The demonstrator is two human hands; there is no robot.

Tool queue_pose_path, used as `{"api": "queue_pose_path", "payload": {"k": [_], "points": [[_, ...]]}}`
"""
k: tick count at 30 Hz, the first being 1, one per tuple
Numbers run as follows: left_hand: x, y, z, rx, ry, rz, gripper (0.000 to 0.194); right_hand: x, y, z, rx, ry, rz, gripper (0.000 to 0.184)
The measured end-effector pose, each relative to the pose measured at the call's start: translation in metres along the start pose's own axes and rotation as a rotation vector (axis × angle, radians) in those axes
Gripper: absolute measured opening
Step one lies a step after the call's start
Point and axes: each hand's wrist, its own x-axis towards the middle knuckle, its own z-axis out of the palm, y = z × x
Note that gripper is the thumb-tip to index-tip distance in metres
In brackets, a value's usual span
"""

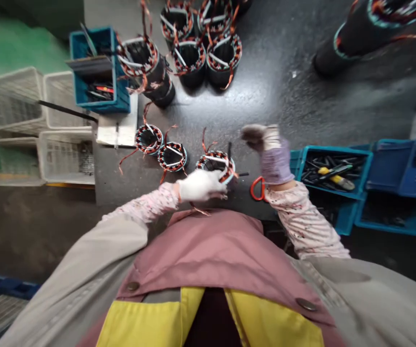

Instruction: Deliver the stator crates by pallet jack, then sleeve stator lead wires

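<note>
Head view shows the left hand (201, 186) at the near rim of a wound stator (211, 165), seemingly steadying it, though blur hides whether its fingers pinch. Right-hand (273, 156) fingers, beyond the red handle (252, 190), look together; their grip is unclear.

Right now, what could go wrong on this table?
Possibly three things. The left hand is against the wire-wound ring, so a push might tip it. Its loose copper wire sticks up and could snag a glove. The red handle lies close to the right sleeve near the table's front edge, so a brush of the arm might knock it off.
</note>
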Motion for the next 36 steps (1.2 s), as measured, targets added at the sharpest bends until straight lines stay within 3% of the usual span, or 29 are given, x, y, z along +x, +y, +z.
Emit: {"api": "queue_pose_path", "payload": {"k": [1,3,7,10,15,18,21,24,28,30,32,36], "points": [[-0.002,-0.011,-0.012,-0.114,0.062,0.030,0.025,-0.007,0.008,-0.013,-0.020,0.104,-0.010,0.064],[0.000,-0.037,-0.032,-0.337,0.221,-0.058,0.029,-0.027,0.023,-0.026,-0.206,0.153,-0.062,0.052],[0.020,-0.080,-0.054,-0.450,0.428,-0.328,0.036,-0.065,0.046,-0.009,-0.656,-0.078,-0.151,0.037],[0.039,-0.099,-0.056,-0.252,0.407,-0.381,0.033,-0.070,0.051,0.017,-0.819,-0.190,-0.131,0.035],[0.050,-0.111,-0.045,0.201,0.161,-0.441,0.036,-0.038,0.045,0.053,-0.927,-0.281,-0.099,0.038],[0.047,-0.108,-0.035,0.308,0.006,-0.494,0.034,-0.020,0.047,0.067,-0.963,-0.401,-0.138,0.034],[0.036,-0.095,-0.032,0.333,-0.090,-0.517,0.033,-0.016,0.057,0.066,-0.905,-0.495,-0.195,0.031],[0.016,-0.070,-0.032,0.334,0.005,-0.529,0.037,-0.026,0.068,0.051,-0.800,-0.482,-0.256,0.030],[-0.002,-0.032,-0.021,0.297,0.182,-0.458,0.043,-0.048,0.071,0.027,-0.789,-0.293,-0.244,0.040],[0.003,-0.018,-0.010,0.325,0.142,-0.402,0.051,-0.059,0.070,0.019,-0.810,-0.231,-0.207,0.047],[0.019,-0.009,-0.001,0.393,0.038,-0.337,0.061,-0.070,0.070,0.015,-0.840,-0.278,-0.195,0.051],[0.057,-0.004,0.004,0.480,-0.160,-0.379,0.038,-0.082,0.074,0.022,-0.957,-0.399,-0.241,0.059]]}}
